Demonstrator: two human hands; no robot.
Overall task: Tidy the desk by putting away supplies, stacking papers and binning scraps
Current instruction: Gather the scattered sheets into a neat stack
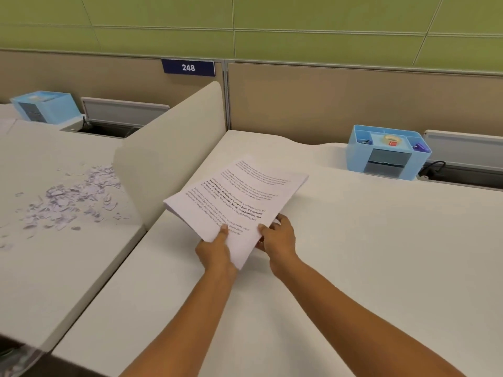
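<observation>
A stack of printed white papers (239, 197) is held just above the white desk (353, 254), angled toward the far right. My left hand (216, 248) grips its near left edge, thumb on top. At the near right corner my right hand (280, 238) holds the same stack, thumb on the sheet and fingers underneath. A blue desk organiser (388, 153) stands at the back right with a tape roll (391, 140) and a purple item (419, 146) inside. A pile of torn paper scraps (73, 197) lies on the neighbouring desk to the left.
A cream divider panel (168, 148) separates the two desks. A second blue organiser (45, 106) sits at the far left, beside an open cable tray (109, 126). A black cable (434, 167) lies behind the right organiser. A tan partition with a "248" sign (188, 67) closes the back.
</observation>
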